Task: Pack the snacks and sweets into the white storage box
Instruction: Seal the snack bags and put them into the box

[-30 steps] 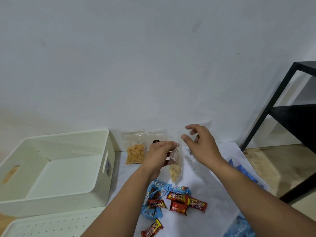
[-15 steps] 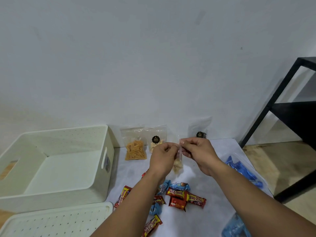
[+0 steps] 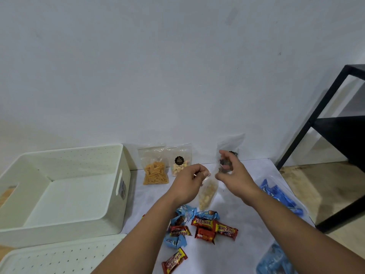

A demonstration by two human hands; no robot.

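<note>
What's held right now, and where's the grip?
A clear snack bag of pale puffs, held off the table. The left hand pinches its top edge; the right hand holds the top's other side.

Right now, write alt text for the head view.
Both hands, left hand and right hand, hold up a clear snack bag above scattered candy bars on a table; the white box at left is empty.

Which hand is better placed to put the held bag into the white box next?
Probably the left hand: it pinches the clear snack bag at its top and is nearer the white storage box. The right hand is farther from the box.
</note>
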